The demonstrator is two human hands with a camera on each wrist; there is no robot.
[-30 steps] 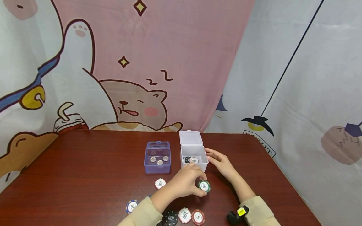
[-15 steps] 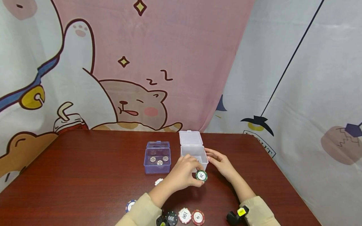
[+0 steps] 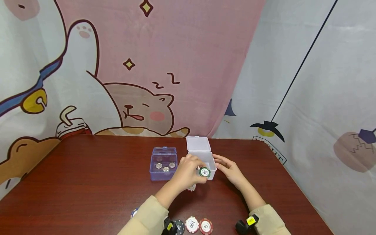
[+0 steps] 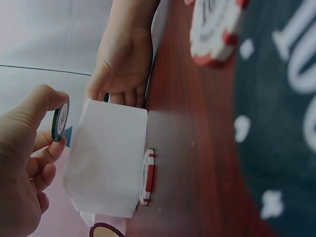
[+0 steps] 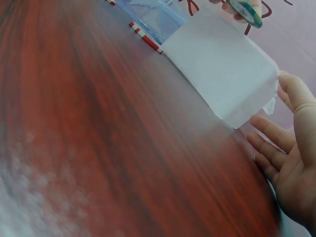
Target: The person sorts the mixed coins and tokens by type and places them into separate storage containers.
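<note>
In the head view my left hand (image 3: 188, 173) pinches a green chip (image 3: 204, 172) marked 20 between thumb and fingers, over the front of the open white box (image 3: 211, 164). The left wrist view shows this chip (image 4: 60, 119) held on edge beside the white box (image 4: 108, 153). My right hand (image 3: 232, 171) rests against the box's right side with relaxed fingers; in the right wrist view its fingertips touch the box (image 5: 222, 69). A red-and-white chip (image 4: 147, 177) lies flat on the table close to the box's front. The box's contents are mostly hidden.
Left of the white box stands an open blue box (image 3: 163, 175) with several silver coins (image 3: 166, 169). Near the front edge lie a black chip (image 3: 180, 227), a white chip (image 3: 192, 224) and a red chip (image 3: 206, 226). A blue chip (image 3: 134, 212) shows beside the left sleeve.
My left hand has carried the green chip up and slightly left, from in front of the white box to over its front part. The right hand has stayed at the box's side.
</note>
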